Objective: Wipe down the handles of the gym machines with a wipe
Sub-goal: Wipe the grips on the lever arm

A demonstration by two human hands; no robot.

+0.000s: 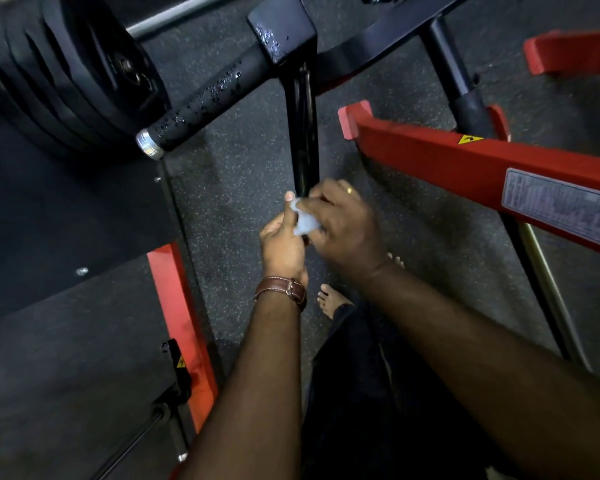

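Observation:
A black machine handle (208, 95) with a silver end cap juts toward the lower left, wet with droplets. A second black handle bar (303, 133) drops from the same black bracket (284, 26) toward my hands. A small pale wipe (303, 220) is bunched at the lower end of that bar. My left hand (281, 244), with a brown leather watch strap on the wrist, pinches the wipe from the left. My right hand (343, 223), wearing a ring, curls its fingers over the wipe and the bar's end from the right.
Stacked black weight plates (66, 74) hang at the upper left. A red frame beam (465, 164) with a label and warning sticker crosses on the right; another red beam (177, 323) runs down the lower left. Speckled rubber floor (239, 202) and my bare foot (329, 299) lie below.

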